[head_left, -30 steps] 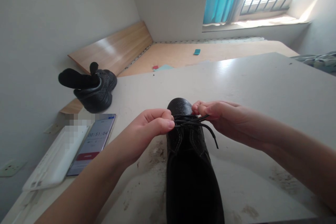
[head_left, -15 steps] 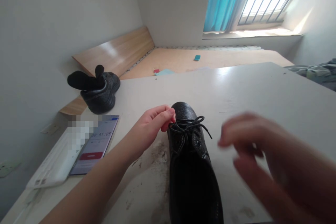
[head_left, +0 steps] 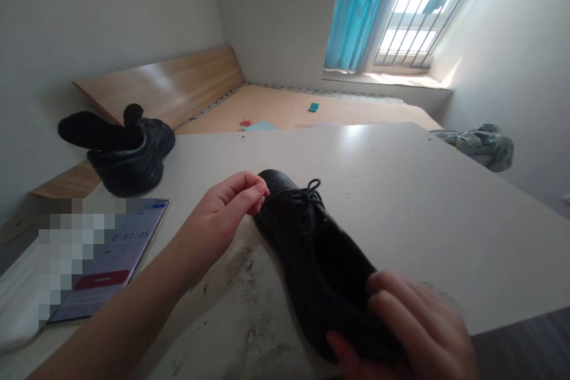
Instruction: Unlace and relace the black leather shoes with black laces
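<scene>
A black leather shoe (head_left: pixel 312 249) with tied black laces (head_left: pixel 307 193) lies on the white table (head_left: pixel 423 202), toe pointing away and to the left. My right hand (head_left: pixel 409 332) grips the shoe's heel end at the near table edge. My left hand (head_left: pixel 222 219) hovers beside the toe with fingers loosely curled and holds nothing; its fingertips are close to the toe cap.
A second black shoe (head_left: pixel 129 160) with a dark sock (head_left: pixel 89 130) stuffed in it stands at the table's far left. A phone (head_left: pixel 111 255) showing a timer lies near left on a white device. Behind are a wooden bed frame (head_left: pixel 289 110), a window with a blue curtain (head_left: pixel 356 12), and bundled cloth (head_left: pixel 481 142) at right.
Both hands let go of the laces, leaving a tied bow. My right hand swung back and took hold of the heel. The shoe has turned, toe now angled left.
</scene>
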Available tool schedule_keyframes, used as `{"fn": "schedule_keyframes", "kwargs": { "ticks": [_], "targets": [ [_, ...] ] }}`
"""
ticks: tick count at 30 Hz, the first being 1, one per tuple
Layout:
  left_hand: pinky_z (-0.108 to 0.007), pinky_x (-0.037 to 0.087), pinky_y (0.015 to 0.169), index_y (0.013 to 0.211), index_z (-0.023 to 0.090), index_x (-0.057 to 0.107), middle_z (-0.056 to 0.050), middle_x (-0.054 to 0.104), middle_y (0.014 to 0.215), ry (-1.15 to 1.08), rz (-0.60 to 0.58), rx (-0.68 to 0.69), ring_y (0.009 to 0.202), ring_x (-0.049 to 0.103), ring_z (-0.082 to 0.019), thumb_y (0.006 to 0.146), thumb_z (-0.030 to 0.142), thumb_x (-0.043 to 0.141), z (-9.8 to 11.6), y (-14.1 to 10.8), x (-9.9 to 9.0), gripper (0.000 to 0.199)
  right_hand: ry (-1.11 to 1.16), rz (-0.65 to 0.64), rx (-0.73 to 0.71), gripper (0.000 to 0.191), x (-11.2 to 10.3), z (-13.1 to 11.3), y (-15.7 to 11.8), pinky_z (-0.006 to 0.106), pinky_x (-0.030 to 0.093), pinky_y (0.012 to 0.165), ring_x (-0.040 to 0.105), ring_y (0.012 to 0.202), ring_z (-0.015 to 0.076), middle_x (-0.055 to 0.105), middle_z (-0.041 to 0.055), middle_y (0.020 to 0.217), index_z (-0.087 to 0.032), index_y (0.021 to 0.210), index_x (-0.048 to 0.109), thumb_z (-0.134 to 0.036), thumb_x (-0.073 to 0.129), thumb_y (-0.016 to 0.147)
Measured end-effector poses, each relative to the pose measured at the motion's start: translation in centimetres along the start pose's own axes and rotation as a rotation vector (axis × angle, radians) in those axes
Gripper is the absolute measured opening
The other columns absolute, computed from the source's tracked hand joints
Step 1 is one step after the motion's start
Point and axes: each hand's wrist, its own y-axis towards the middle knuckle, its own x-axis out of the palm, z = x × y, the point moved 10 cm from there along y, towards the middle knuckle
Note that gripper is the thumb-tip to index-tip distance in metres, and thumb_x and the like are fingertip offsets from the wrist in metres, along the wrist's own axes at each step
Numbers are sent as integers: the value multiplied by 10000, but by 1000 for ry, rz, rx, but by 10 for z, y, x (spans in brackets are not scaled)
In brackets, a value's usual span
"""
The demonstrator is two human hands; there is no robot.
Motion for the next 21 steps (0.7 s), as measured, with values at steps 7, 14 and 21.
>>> {"fn": "schedule_keyframes", "kwargs": {
  "ticks": [7,14,21],
  "targets": [
    [-280,389,667,757,200,578,31,496,686,120,5,23,694,482,-149,871,377,552,1,1,-2,212,-529,41,220,311,-26,159,16,332,354,560,575,628,209,605,75,743,-249,767,529,-536,524,887],
    [-266,392,635,750,210,583,25,513,703,170,63,6,700,480,-155,830,409,532,-1,4,-7,220,-565,89,608,462,-72,372,-9,377,394,612,647,827,330,664,150,1051,-213,987,556,-620,547,767],
    [-321,460,760,857,219,616,-17,629,856,494,85,87,850,579,-204,885,413,493,-3,10,-15,231,-478,302,738,817,-69,424,-30,430,493,777,622,1111,361,503,286,1360,-144,1396,310,-604,603,787]
  ]
}}
